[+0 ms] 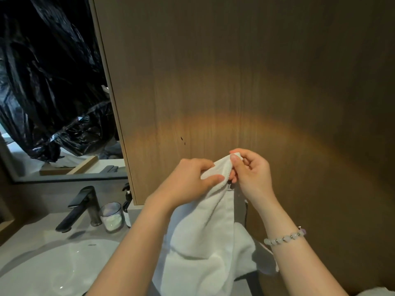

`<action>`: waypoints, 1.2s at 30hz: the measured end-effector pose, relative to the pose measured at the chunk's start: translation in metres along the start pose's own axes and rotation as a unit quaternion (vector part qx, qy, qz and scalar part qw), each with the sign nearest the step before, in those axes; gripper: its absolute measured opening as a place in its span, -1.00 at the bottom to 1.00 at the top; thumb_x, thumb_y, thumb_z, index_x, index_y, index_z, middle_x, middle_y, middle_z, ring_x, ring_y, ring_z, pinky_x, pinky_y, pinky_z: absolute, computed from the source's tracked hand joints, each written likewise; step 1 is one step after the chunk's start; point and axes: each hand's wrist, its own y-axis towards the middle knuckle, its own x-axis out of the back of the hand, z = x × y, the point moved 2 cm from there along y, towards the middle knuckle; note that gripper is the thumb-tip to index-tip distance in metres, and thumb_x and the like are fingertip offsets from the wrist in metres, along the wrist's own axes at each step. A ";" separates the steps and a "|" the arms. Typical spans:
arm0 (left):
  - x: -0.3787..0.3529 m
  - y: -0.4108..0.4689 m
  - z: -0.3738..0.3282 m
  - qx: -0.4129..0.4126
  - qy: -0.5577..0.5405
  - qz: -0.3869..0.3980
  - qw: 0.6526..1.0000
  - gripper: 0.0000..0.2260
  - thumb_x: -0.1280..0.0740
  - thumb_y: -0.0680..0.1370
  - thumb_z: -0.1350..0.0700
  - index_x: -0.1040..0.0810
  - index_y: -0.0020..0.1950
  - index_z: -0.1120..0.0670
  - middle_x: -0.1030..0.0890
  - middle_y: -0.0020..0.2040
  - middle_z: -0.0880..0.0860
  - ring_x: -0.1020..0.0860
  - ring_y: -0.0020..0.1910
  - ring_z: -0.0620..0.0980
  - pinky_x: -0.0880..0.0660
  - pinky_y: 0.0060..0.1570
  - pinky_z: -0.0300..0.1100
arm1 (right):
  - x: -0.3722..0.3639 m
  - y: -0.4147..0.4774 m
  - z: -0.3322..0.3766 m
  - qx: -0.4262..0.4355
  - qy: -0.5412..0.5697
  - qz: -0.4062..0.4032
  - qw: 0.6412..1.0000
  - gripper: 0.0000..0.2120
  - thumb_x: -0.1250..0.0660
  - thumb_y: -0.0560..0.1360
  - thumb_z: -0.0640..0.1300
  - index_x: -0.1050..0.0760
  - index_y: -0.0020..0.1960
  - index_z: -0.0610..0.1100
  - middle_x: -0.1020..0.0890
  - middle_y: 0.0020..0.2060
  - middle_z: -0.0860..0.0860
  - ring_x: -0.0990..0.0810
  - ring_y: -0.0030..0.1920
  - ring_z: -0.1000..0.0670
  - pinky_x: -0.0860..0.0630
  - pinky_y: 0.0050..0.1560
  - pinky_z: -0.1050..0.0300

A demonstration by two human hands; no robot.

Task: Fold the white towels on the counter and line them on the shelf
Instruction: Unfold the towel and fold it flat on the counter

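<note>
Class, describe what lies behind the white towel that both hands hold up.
Above the white towel, held by the left hand and right hand, the wooden panel shows. What stands directly behind the hanging cloth is covered.

- A soft, looped terry cloth is seen in the white towel (205, 242).
- Matt wood grain is shown by the wall panel (256, 82).
- A dark matt metal finish is borne by the faucet (82, 207).
- Glossy crinkled plastic is seen in the black bag (47, 82).
- Clear glass is seen in the jar (111, 216); the basin (53, 268) is smooth and glossy.
</note>
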 end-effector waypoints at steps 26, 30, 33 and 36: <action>-0.010 -0.037 0.063 0.123 -0.101 0.022 0.987 -0.63 -0.39 0.48 -0.06 -0.39 -0.48 -0.02 -0.40 -0.55 -0.15 -0.30 -0.53 -0.20 -0.24 -0.47 -0.36 | 0.046 0.019 0.005 0.005 -0.062 -0.113 0.992 -0.79 -0.24 0.57 -0.21 -0.51 -0.14 0.06 -0.54 -0.40 -0.05 -0.49 -0.48 0.19 -0.52 -0.35 0.39; -0.005 -0.041 0.077 0.127 -0.045 0.095 0.986 -0.58 -0.34 0.50 -0.11 -0.32 -0.47 0.03 -0.31 -0.55 -0.11 -0.23 -0.54 -0.16 -0.19 -0.44 -0.29 | 0.055 0.020 -0.003 -0.006 -0.070 -0.134 0.989 -0.81 -0.23 0.57 -0.23 -0.53 -0.12 0.01 -0.52 -0.44 -0.05 -0.47 -0.51 0.18 -0.52 -0.36 0.27; -0.008 -0.044 0.086 0.142 -0.022 0.135 0.980 -0.56 -0.31 0.53 -0.11 -0.25 -0.47 0.02 -0.25 -0.56 -0.10 -0.18 -0.56 -0.15 -0.15 -0.44 -0.27 | 0.060 0.022 -0.009 -0.014 -0.072 -0.147 0.986 -0.86 -0.23 0.57 -0.25 -0.54 -0.06 -0.08 -0.51 -0.44 -0.06 -0.46 -0.53 0.18 -0.50 -0.40 0.32; -0.011 -0.052 0.097 0.168 0.003 0.155 0.974 -0.56 -0.28 0.56 -0.09 -0.25 -0.46 0.02 -0.23 -0.53 -0.09 -0.18 -0.56 -0.14 -0.14 -0.42 -0.24 | 0.066 0.023 -0.011 -0.017 -0.071 -0.168 0.983 -0.88 -0.23 0.57 -0.24 -0.54 -0.03 -0.10 -0.51 -0.41 -0.06 -0.47 -0.52 0.19 -0.50 -0.41 0.37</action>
